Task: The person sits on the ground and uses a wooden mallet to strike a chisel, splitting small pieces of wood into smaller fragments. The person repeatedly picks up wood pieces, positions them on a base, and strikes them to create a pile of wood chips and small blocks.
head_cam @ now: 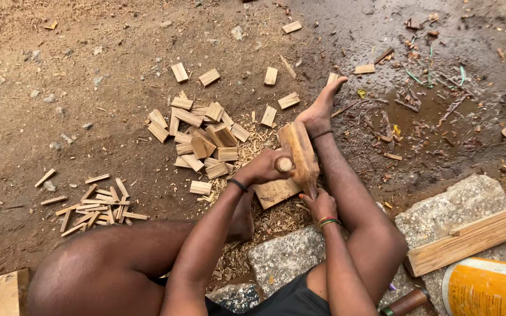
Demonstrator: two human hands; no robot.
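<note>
Left hand [263, 168] closed around wooden mallet [300, 153], right hand [321, 206] gripping something under it, unclear what, above wooden block [274, 192] on dirt ground [60, 129], heap of cut wood pieces [197, 131] just beyond

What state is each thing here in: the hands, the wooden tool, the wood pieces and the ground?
Left hand: closed around the mallet handle.
Right hand: gripping something beneath the mallet, hidden.
Wooden mallet: raised, tilted over the wood block.
Wood block: lying flat on the ground.
Small wood blocks: heaped loosely.
Thin sticks: split, piled.
Ground: wet at the right.
</note>
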